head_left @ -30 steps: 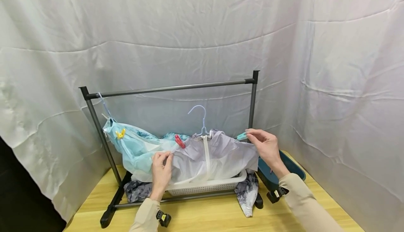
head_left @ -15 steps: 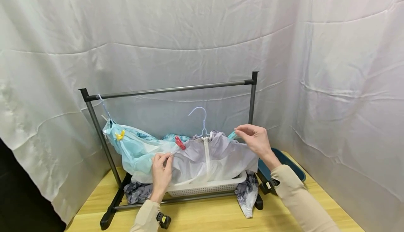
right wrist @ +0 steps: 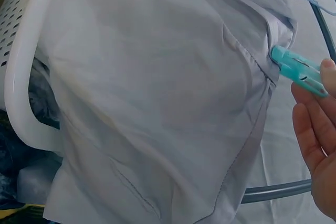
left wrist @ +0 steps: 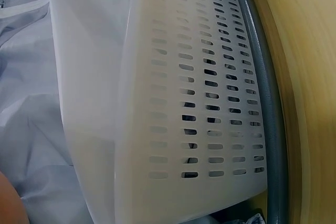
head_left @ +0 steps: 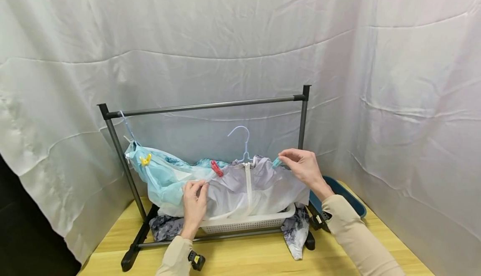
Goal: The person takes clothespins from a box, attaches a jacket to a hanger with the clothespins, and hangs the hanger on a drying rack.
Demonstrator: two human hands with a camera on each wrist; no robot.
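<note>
A pale lavender-and-white zip jacket (head_left: 230,192) lies over the white basket, a light-blue hanger (head_left: 246,148) rising from its collar. At its left shoulder edge my left hand (head_left: 194,205) pinches the fabric between thumb and fingers; only a bit of skin shows in the left wrist view. A red clothespin (head_left: 216,168) sits on that same shoulder. My right hand (head_left: 303,167) pinches the handle end of a teal clothespin (right wrist: 298,69). In the right wrist view, the clothespin's front end meets the fabric at the jacket's right shoulder.
A metal rack (head_left: 210,106) stands around the basket (head_left: 244,224). From its left end hangs a light-blue garment (head_left: 161,184) with a yellow clothespin (head_left: 145,160). Dark tie-dyed cloth (head_left: 294,234) spills out below. A blue bin (head_left: 347,196) stands at right.
My right hand has moved left with the teal clothespin, from beyond the jacket's right shoulder onto its edge. My left hand has stayed at the other shoulder.
</note>
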